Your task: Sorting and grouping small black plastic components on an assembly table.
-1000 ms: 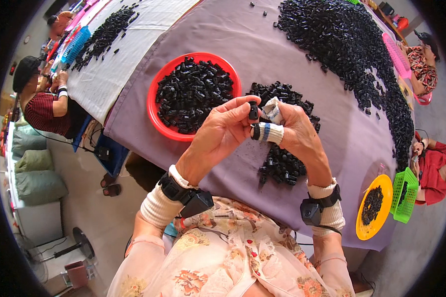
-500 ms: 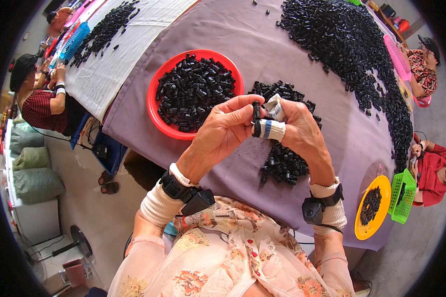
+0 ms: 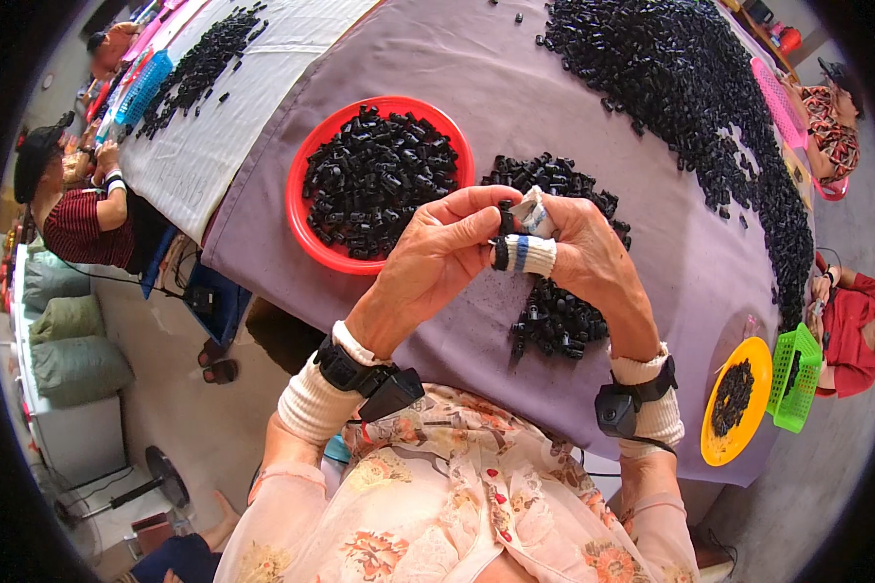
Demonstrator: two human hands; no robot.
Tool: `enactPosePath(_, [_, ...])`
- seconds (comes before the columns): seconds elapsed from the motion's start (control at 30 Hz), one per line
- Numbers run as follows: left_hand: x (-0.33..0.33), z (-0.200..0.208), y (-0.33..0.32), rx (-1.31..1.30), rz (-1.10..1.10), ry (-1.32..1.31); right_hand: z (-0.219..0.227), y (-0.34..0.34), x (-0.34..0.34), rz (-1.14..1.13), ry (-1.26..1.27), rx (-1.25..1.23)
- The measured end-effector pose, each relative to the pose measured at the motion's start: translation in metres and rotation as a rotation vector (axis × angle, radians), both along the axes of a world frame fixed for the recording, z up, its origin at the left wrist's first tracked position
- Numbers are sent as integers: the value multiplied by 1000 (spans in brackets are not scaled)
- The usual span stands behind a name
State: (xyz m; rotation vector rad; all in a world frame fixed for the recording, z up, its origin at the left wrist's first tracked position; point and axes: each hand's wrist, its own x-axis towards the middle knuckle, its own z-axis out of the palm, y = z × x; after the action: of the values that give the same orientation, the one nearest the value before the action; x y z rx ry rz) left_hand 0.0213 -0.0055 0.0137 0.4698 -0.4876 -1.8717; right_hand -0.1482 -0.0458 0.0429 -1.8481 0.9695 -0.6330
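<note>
Above the near part of the table, my two hands meet at a small black plastic part. Thumb and fingertips of my left hand pinch it from the left. My right hand is closed against its other side, with white cloth covers on the thumb and a finger; the covers hide much of the part. Beneath and beyond my hands lies a loose heap of similar black parts. To the left of them, a red basin holds many more.
A large mound of black parts spreads over the far right of the purple tablecloth. A yellow plate and a green basket stand at the right edge. Other people sit at both sides. A white-covered table adjoins on the left.
The black part, earlier seen upright between my fingertips, is now more covered by my right hand's cloth-wrapped tip. My hands stay in nearly the same place. Someone's limbs have appeared at the lower left.
</note>
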Motion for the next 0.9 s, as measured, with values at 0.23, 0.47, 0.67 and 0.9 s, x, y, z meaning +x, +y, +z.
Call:
enactPosePath(0.23, [-2,2,0,-7,7,-51,2,0,-1,20,0,7])
enactPosePath(0.47, [-3,5,1,19,18,-125,-3,-2,-4,65,8,-8])
enactPosePath(0.67, [0,3,3,2,4,-141,-4,4,-3,75,-52,62])
enactPosePath(0.9, [0,4,4,3,-2,-182,1,9,-1,89,-100,121])
